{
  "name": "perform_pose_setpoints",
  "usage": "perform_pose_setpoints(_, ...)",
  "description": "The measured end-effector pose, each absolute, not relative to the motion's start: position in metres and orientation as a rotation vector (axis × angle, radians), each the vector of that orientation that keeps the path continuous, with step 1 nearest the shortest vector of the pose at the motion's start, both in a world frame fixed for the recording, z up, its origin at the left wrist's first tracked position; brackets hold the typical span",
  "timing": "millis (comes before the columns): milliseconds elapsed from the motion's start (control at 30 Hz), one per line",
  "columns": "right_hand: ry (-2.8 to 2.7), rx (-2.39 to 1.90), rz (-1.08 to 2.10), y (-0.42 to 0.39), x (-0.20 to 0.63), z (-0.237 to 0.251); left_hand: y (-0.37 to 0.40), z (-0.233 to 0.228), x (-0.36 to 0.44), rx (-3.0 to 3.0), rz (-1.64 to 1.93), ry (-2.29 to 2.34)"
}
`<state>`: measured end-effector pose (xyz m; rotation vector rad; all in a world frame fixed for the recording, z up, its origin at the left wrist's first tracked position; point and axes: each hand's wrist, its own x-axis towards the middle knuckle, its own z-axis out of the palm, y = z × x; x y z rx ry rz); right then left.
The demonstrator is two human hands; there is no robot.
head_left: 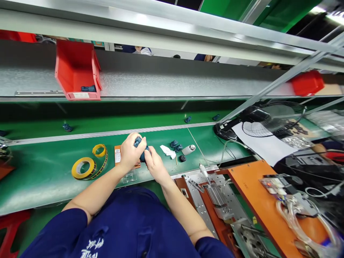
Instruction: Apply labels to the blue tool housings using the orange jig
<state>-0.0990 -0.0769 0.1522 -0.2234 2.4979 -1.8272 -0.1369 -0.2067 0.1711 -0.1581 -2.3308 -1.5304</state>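
Your left hand [130,152] and right hand [153,163] both grip a blue part [141,148], right of the tape [84,168]; you seem mid-assembly, needing steady pressure next.

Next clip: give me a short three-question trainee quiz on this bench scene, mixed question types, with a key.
1. True or false: the left hand and the right hand both grip the same dark blue part.
2. Multiple choice: the yellow tape rolls lie (A) to the left of the hands, (B) inside the red bin, (C) on the orange fixture plate.
3. Fill in: the loose blue parts on the green belt lie to the ___ of the hands.

Key
1. True: both hands close on it above the belt.
2. A
3. right, near the white crumpled wipe.
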Motion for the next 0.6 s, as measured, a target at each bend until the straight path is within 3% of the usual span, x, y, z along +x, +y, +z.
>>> perform_pose_setpoints(133,2.505,-0.219,-1.777,-0.09,-0.1,0.159,-0.223,0.166,-0.146,-0.192,-1.836,-2.227)
perform_pose_setpoints(333,2.628,-0.245,-1.964,-0.098,-0.095,0.166,-0.239,0.158,-0.157,-0.337,-2.352,-1.958)
perform_pose_setpoints(600,3.152,-0.091,-1.694,-0.099,-0.08,0.158,-0.234,0.144,-0.14,-0.479,-3.077,-1.729)
